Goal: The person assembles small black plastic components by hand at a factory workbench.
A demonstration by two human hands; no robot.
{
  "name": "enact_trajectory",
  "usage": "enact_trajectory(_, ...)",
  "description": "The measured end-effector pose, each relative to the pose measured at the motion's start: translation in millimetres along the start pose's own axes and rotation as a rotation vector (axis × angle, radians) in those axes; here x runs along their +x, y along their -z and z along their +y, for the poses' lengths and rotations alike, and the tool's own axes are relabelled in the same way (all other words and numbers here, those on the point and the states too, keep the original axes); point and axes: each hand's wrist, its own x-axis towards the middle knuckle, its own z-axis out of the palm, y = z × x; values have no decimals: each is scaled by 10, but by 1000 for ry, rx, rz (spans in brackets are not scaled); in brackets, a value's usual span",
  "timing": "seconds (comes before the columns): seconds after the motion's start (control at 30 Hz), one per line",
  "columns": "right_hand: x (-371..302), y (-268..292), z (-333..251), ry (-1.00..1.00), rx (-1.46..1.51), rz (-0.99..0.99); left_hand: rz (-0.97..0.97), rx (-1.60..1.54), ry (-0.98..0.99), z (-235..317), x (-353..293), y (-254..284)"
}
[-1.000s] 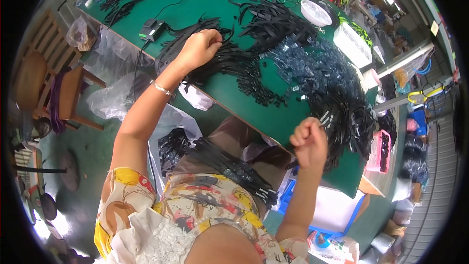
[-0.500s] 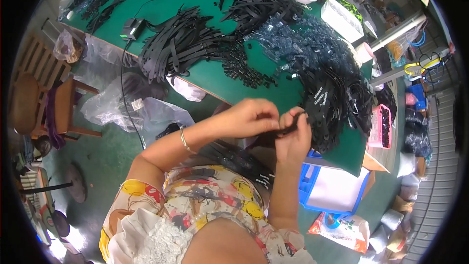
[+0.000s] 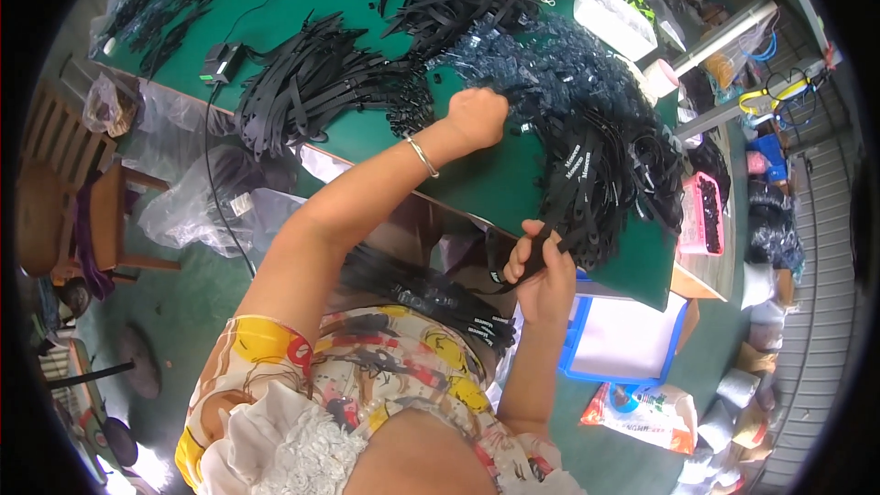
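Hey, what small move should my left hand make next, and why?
Probably bring your left hand toward the black strap: your right hand holds that strap, while the left is curled beside the pile of bluish clear pieces. Its fingertips are hidden, so I can't tell whether it holds one.

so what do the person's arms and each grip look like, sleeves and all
The left arm has a short off-white sleeve printed in yellow, red and brown, and a slim silvery bracelet. The right arm has a similar patterned sleeve but no visible bracelet. Left grip and right grip are ungloved.
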Motion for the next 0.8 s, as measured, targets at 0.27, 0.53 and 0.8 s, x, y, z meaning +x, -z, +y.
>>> enact_trajectory(0.27, -22, -7, 55, 182, -213, 185, -283, -1555, 178, 256, -1011, 451)
enact_trajectory(0.53, -135, -198, 208, 278, -603, 21, -478, -2109, 318, 547, -1730, 490)
enact_trajectory(0.8, -149, -265, 279, 382, -694, -7, -523, -2276, 378, 540, -1851, 395)
